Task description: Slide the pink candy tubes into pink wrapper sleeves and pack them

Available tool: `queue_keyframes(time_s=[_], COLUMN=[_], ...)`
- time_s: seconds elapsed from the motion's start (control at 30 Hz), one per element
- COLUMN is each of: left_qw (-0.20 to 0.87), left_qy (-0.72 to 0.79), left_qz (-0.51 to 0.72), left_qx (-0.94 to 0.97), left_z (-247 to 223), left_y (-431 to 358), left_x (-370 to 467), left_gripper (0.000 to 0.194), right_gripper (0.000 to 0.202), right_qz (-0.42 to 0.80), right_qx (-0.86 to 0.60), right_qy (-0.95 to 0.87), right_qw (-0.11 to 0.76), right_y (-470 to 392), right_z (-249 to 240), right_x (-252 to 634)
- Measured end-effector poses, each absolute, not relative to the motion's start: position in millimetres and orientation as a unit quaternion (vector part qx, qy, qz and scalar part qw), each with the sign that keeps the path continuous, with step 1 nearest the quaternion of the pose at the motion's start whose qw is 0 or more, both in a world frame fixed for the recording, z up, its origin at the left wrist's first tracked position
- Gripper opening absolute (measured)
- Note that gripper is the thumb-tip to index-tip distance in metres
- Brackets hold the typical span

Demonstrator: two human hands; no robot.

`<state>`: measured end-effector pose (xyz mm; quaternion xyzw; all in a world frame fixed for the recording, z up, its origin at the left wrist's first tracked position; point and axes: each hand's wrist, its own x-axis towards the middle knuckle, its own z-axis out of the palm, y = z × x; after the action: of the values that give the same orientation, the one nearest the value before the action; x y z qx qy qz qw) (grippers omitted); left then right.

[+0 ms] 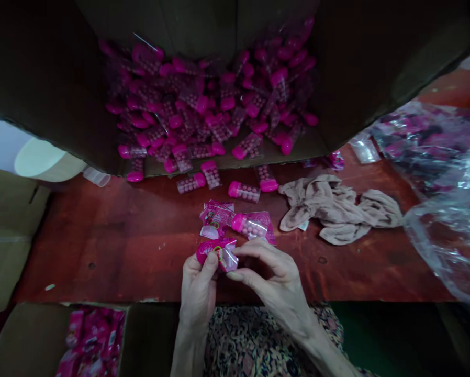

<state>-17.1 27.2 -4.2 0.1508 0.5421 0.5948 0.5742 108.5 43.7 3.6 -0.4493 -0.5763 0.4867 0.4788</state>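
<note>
A small pink printed packet with a clear window point(227, 257) is held between my two hands above the red table's front part. My left hand point(199, 283) pinches its left end, thumb on top. At the packet's right edge, the thumb and fingers of my right hand point(272, 272) close on it. Just beyond my fingers lie more pink packets point(215, 215), partly overlapping. A clear bottle of pink balls with a pink cap point(253, 226) rests on them. Farther back lie several similar bottles point(245, 192).
A large open cardboard box point(321, 141) full of such bottles stands behind. A crumpled beige cloth point(337, 207) and clear plastic bags point(447, 220) lie to the right. A white bowl point(48, 159) sits at left; below it, a carton point(26, 335) holds pink packets point(91, 340).
</note>
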Motion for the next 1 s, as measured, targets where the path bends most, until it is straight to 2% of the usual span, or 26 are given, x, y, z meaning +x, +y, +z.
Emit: queue_keyframes(time_s=[0.23,0.4,0.53,0.7,1.0], left_qw=[0.578,0.622,0.662,0.672,0.703], left_qy=[0.55,0.509,0.465,0.45,0.426], left_qz=[0.585,0.582,0.576,0.572,0.542], left_qx=[0.145,0.123,0.119,0.138,0.173], left_z=[-6.4,-8.9,-7.8,-7.0,-11.2], left_y=[25.8,25.6,26.8,27.3,22.7], left_x=[-20.4,-19.5,-18.4,-16.7,-19.7], left_gripper=[0.021,0.018,0.014,0.014,0.02], right_gripper=[0.037,0.018,0.019,0.01,0.013], right_qz=[0.463,0.469,0.473,0.488,0.6], right_qx=[-0.483,-0.452,-0.465,-0.481,-0.489], right_qy=[-0.572,-0.591,-0.568,-0.538,-0.459], right_qw=[0.473,0.476,0.488,0.491,0.436], right_y=[41.6,44.2,43.0,42.1,44.5], right_z=[6.1,7.2,5.3,3.7,5.7], right_x=[109.1,108.1,107.1,107.7,113.7])
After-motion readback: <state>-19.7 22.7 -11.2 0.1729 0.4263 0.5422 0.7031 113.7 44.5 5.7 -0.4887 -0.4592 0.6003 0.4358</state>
